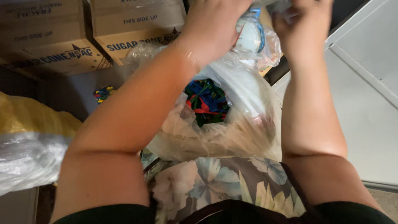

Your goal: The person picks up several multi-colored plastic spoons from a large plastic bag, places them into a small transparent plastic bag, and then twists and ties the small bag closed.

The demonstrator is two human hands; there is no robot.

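Both my arms reach forward over a large clear plastic bag resting on my lap. Inside it lies a heap of small red, blue and green items. My left hand and my right hand are raised at the top of the view, fingers closed on a smaller clear plastic bag that holds a round white and blue object. The fingertips are cut off by the top edge of the view.
Two brown cardboard boxes stand at the back left. A yellow bag and a clear plastic bag lie at the left. A grey metal surface fills the right side. A few coloured bits lie on the floor.
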